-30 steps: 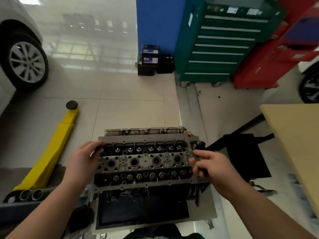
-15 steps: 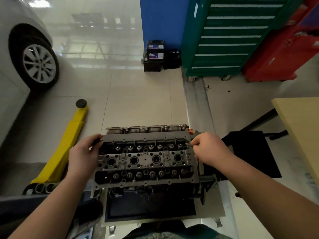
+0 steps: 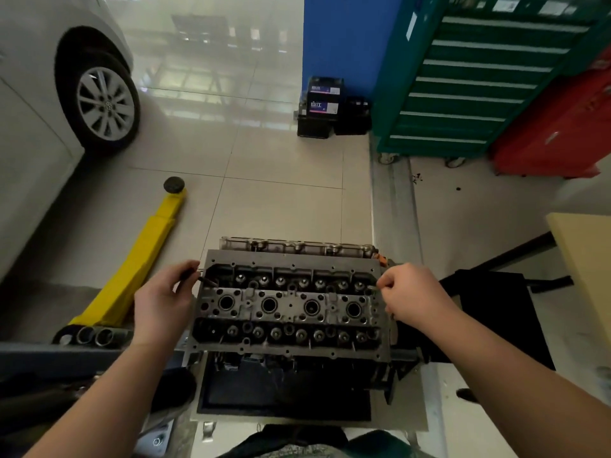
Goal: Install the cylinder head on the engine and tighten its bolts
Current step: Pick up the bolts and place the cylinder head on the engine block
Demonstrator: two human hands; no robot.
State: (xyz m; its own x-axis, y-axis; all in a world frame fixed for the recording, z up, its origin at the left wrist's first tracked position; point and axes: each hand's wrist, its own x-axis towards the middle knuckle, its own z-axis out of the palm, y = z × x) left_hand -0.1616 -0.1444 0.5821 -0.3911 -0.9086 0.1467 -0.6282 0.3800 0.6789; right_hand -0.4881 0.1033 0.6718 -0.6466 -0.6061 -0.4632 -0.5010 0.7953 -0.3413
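The grey cylinder head [image 3: 291,305] lies flat on top of the engine [image 3: 297,371], with four round bores along its middle and rows of valve parts on both sides. My left hand [image 3: 163,300] holds a dark bolt [image 3: 206,280] by its top at the head's far left corner, its tip angled into the head. My right hand [image 3: 411,294] pinches a second bolt [image 3: 373,287] at the head's far right corner; most of that bolt is hidden by my fingers.
A yellow floor jack [image 3: 139,262] lies to the left of the engine. A car wheel [image 3: 104,105] is at far left. A green tool cabinet [image 3: 469,81], a red cabinet [image 3: 558,127] and black batteries [image 3: 322,107] stand behind. A tan table [image 3: 588,259] is right.
My right hand has moved from the head's right side up to its far right corner with the bolt. My left hand has stayed at the far left corner. The camera has tilted.
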